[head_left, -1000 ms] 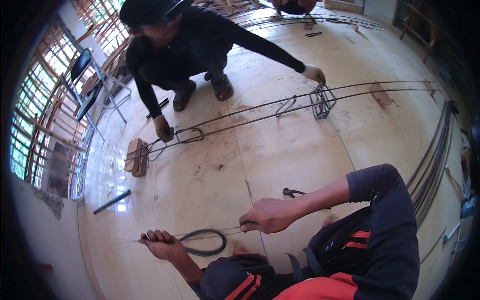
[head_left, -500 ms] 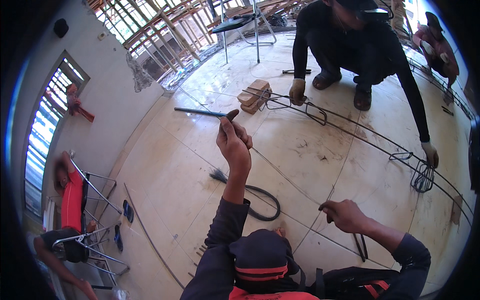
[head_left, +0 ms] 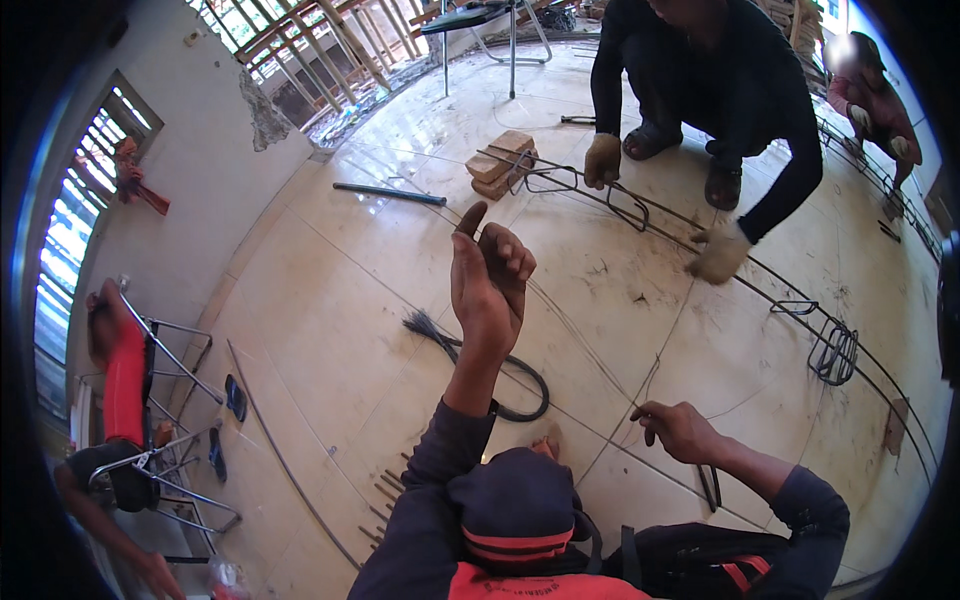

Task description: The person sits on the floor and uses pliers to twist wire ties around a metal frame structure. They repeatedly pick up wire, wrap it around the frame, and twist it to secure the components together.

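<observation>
Thin pale wire (head_left: 575,332) runs in strands between my two hands above the tiled floor. My left hand (head_left: 488,285) is raised, thumb and forefinger close together on the wire, the other fingers loosely curled. At the lower right, my right hand (head_left: 680,430) pinches the wire between thumb and fingertips; a loose bent end rises beside it. Below my left hand lies a looped bundle of dark wire (head_left: 543,385) with a frayed end. A dark-handled tool (head_left: 710,487), partly hidden, lies under my right forearm. A dark blue tube (head_left: 390,194) rests on the floor beyond my left hand.
A co-worker in gloves (head_left: 720,250) squats over a long rebar frame (head_left: 640,205), propped on bricks (head_left: 500,165). Another person squats at far right. Someone sits on a folding chair (head_left: 175,430) at left. A thin rod (head_left: 285,465) and short bars (head_left: 388,490) lie near my left arm.
My left hand has turned, its fingers loosening, and now stands clear of the blue tube in view. My right hand keeps its pinch. The co-worker's glove moved inward along the rebar frame.
</observation>
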The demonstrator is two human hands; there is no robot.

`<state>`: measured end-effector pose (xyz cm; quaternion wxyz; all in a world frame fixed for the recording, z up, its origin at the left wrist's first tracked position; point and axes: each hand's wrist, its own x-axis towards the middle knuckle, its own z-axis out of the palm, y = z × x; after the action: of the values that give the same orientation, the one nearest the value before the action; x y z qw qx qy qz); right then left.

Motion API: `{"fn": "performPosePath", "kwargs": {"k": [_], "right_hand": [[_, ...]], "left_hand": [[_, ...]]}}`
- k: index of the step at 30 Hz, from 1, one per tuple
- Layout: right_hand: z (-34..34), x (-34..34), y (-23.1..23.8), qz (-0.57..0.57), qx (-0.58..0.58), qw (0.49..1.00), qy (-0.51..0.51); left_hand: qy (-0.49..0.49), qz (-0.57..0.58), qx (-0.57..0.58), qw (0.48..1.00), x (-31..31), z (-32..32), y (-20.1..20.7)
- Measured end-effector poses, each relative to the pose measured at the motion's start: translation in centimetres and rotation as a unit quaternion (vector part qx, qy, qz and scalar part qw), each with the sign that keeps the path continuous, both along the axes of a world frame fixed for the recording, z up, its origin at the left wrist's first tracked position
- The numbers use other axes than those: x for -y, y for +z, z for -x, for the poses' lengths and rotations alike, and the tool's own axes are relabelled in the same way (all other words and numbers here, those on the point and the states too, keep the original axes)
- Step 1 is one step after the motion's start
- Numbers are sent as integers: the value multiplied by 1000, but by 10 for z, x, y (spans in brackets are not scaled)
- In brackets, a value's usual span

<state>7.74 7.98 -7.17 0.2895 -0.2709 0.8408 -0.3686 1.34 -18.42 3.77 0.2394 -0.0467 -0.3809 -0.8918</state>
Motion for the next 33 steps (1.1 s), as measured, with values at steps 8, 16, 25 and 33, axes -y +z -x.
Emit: {"fn": "performPosePath", "kwargs": {"k": [8,16,25,33], "right_hand": [[6,3,-1,35,-69,996,35],[63,23,170,166,-336,919,-120],[50,46,254,333,-422,829,-151],[58,34,229,333,-414,830,-168]], "left_hand": [[-52,119,-45,990,0,-9,-31],[-101,256,10,961,-27,-21,-24],[-132,391,-24,911,-53,-32,-9],[-139,369,-11,919,-51,-37,-15]]}}
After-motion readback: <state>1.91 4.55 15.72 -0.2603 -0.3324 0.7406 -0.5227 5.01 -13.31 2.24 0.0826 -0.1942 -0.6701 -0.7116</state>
